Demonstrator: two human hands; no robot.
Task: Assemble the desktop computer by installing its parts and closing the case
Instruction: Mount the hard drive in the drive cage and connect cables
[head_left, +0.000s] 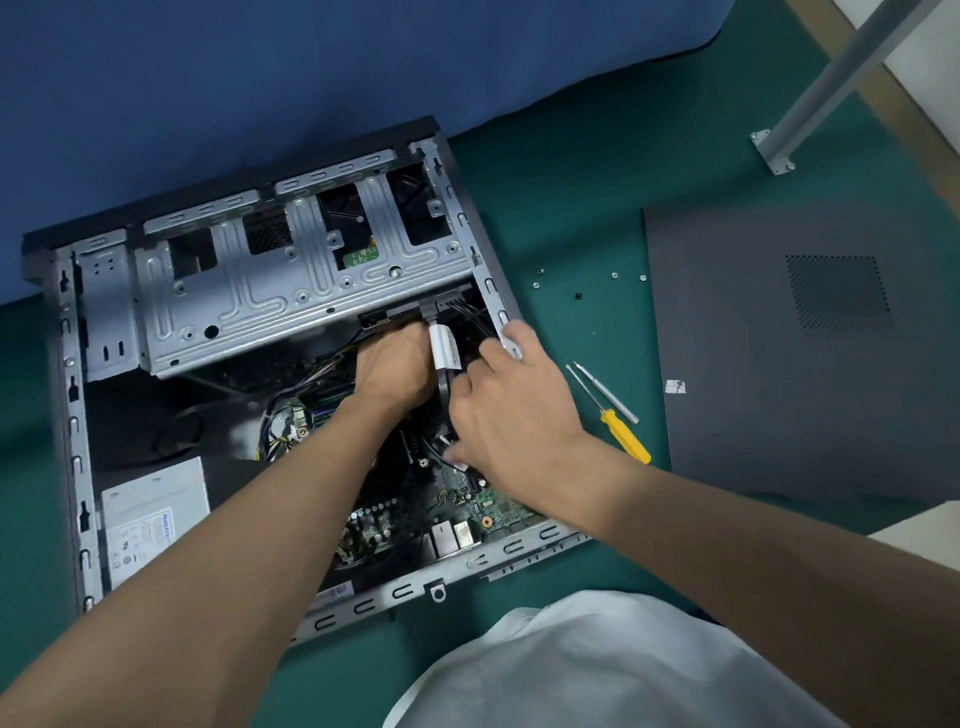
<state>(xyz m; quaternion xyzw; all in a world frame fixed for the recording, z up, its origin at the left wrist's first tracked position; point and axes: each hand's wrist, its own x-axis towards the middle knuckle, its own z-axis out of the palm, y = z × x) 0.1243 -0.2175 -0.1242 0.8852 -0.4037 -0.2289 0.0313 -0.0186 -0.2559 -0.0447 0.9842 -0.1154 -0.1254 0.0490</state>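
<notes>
The open steel computer case (72, 415) lies flat on the left of the green felt mat (571, 208), with its ribbed drive cage (260, 291) at the far side. The left hand (395, 364) reaches under that cage, and its fingers are hidden, so I can't tell its grip. The right hand (509, 415), fingers spread loose, touches a flat grey cable (444, 345) with a white label. A yellow-handled screwdriver (623, 434) and the dark perforated side panel (779, 389) lie towards the right edge.

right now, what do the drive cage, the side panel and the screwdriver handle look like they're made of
Drive cage: bare sheet steel by the look, dull silver, with pressed ribs and punched holes.
Side panel: likely painted sheet metal, matte dark grey, thin and flat, with a perforated vent patch.
Screwdriver handle: probably plastic, solid yellow with a slight sheen.
</notes>
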